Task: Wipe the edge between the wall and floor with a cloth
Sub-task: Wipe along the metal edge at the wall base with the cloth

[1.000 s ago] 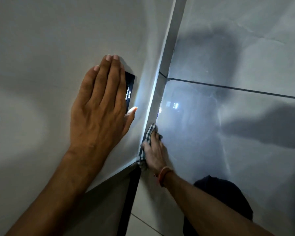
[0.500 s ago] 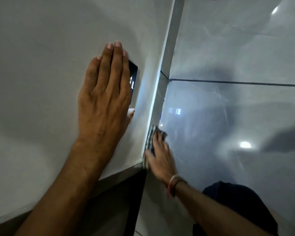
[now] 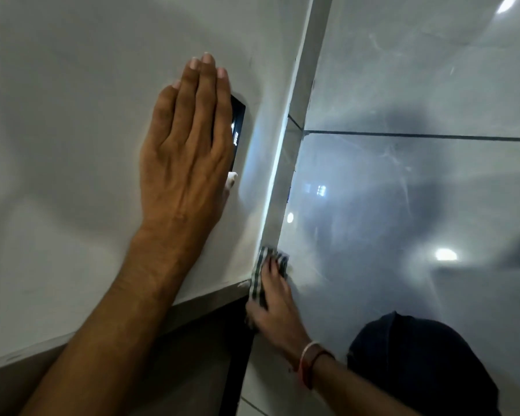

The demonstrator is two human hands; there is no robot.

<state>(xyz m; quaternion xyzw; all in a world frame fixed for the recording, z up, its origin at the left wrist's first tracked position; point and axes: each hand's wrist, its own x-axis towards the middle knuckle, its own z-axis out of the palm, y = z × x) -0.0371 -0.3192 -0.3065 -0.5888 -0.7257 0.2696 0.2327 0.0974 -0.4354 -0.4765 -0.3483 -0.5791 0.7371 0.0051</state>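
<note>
My right hand point(image 3: 275, 298) presses a green-and-white checked cloth point(image 3: 260, 276) against the skirting strip point(image 3: 278, 187) where the pale wall point(image 3: 72, 115) meets the glossy grey floor tiles point(image 3: 403, 205). The cloth sits low on the strip, by the wall's corner. My left hand point(image 3: 189, 145) lies flat on the wall with its fingers together, holding a black phone point(image 3: 237, 130) against it. The phone throws light down onto the strip. Most of the phone is hidden under the hand.
A dark door frame point(image 3: 236, 355) runs down from the wall's corner at the bottom. My knee in dark cloth point(image 3: 418, 364) rests on the floor at the lower right. A dark grout line point(image 3: 418, 135) crosses the tiles, and lamps reflect in them.
My right hand has slid the cloth down along the strip towards the wall's corner. The left hand with the phone has stayed on the wall.
</note>
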